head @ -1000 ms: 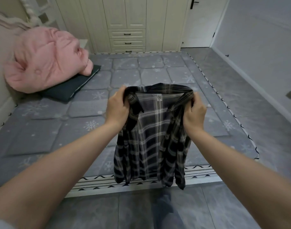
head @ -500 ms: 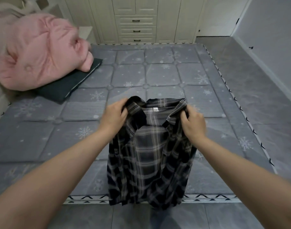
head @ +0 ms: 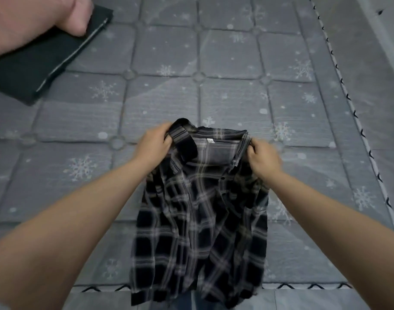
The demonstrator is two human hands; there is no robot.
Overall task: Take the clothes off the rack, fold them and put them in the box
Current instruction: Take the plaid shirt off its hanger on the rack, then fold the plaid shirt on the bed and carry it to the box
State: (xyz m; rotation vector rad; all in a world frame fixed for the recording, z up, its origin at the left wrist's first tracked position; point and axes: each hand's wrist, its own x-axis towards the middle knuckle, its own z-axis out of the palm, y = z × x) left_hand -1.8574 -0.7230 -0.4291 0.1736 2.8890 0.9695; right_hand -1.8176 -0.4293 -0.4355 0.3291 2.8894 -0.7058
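A dark plaid shirt (head: pixel 198 220) with pale check lines stretches over the near part of the grey mattress (head: pixel 214 90), collar away from me, its hem past the near edge. My left hand (head: pixel 153 145) grips the collar's left end. My right hand (head: pixel 264 158) pinches the right shoulder by the collar. A small white label shows inside the neck. No rack or box is in view.
A pink quilt (head: pixel 32 16) lies bunched at the far left on a dark green pillow (head: pixel 35 63). The mattress's right edge, with black zigzag trim (head: pixel 357 121), borders grey floor (head: pixel 375 70). Grey floor tiles (head: pixel 303 300) run along the near edge below the shirt.
Both hands have carried the shirt down and forward, from hanging in the air over the bed edge to low over the mattress. My view has tilted down, so the wardrobe is gone.
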